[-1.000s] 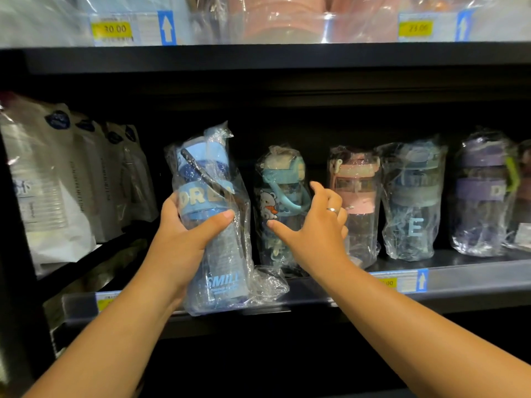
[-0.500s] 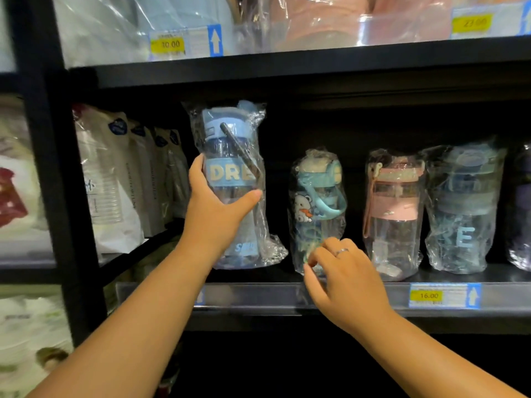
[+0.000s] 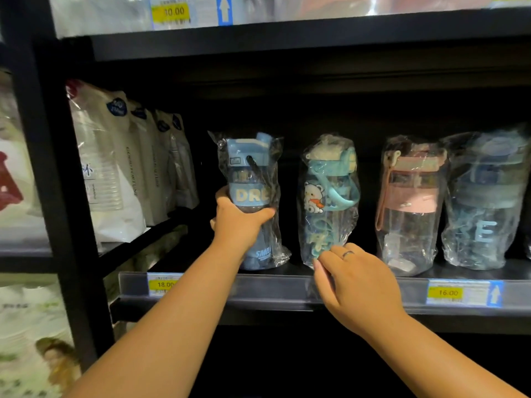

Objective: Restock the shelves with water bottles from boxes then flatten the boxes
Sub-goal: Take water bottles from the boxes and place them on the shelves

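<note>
I'm looking at a dark shop shelf (image 3: 287, 293) carrying a row of plastic-wrapped bottles, with white pouches (image 3: 109, 168) in the bay to its left. My left hand (image 3: 238, 225) grips the blue water bottle (image 3: 250, 179) round its middle, upright at the row's left end, just beside the teal bear bottle (image 3: 327, 202). My right hand (image 3: 353, 285) hovers at the shelf's front edge, fingers curled at the teal bottle's base; I cannot tell whether it pinches the wrap.
</note>
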